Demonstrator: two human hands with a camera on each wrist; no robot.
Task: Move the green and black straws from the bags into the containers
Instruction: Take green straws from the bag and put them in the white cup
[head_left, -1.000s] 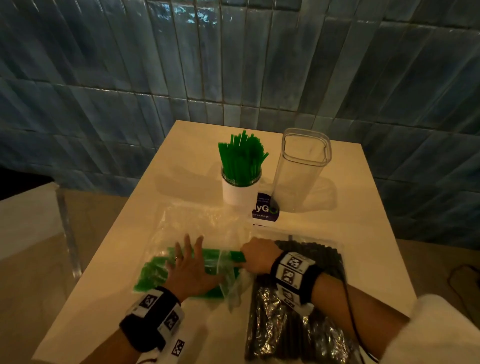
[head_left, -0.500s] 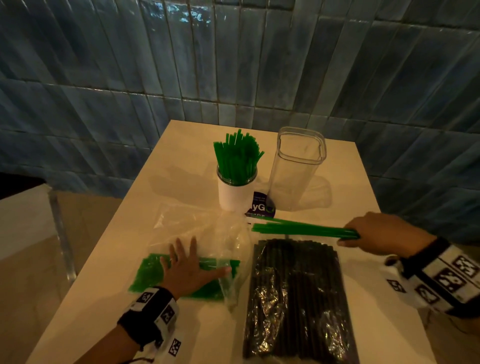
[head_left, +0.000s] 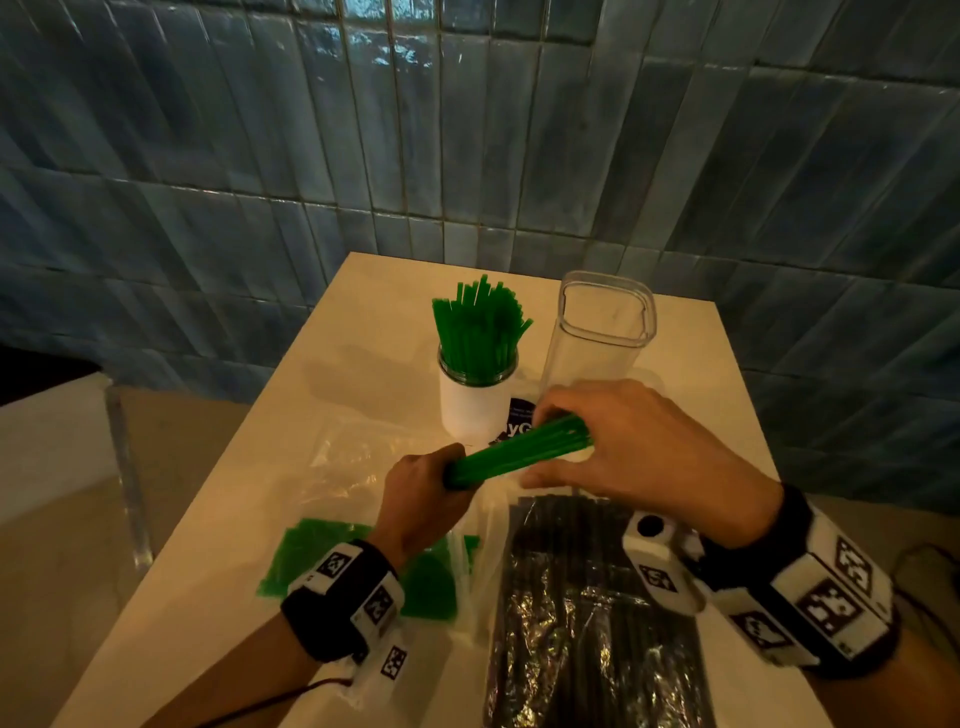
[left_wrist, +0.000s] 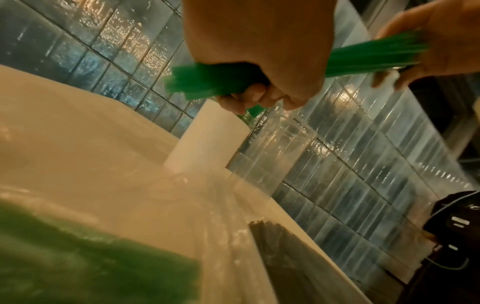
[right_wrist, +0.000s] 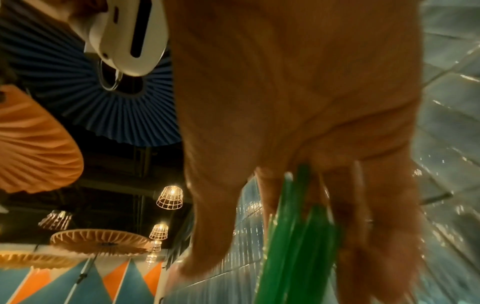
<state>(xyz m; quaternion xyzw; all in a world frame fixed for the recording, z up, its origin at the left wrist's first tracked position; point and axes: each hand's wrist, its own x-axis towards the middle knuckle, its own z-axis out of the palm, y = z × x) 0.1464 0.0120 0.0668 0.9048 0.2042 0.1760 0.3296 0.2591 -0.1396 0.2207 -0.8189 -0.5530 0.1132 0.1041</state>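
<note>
A bundle of green straws (head_left: 519, 456) hangs slantwise above the table, held at both ends. My left hand (head_left: 428, 486) grips its near left end in a fist, which the left wrist view shows with the straws (left_wrist: 228, 80) poking out past my fingers (left_wrist: 249, 96). My right hand (head_left: 597, 436) curls over the far right end (right_wrist: 298, 246). Behind stand a white cup (head_left: 467, 413) full of green straws (head_left: 478, 332) and a clear empty container (head_left: 602, 332). Below my hands lie the bag of green straws (head_left: 358, 566) and the bag of black straws (head_left: 571, 634).
The white table (head_left: 691, 395) ends against a blue tiled wall (head_left: 467, 130). A dark round label (head_left: 519, 423) lies between the cup and the clear container. Crumpled clear bag plastic (head_left: 353, 457) spreads left of my hands. The floor drops away on both sides.
My right hand swung the green bundle in from the right to the middle. My left hand left the green bag, rose, and took hold of the bundle's other end.
</note>
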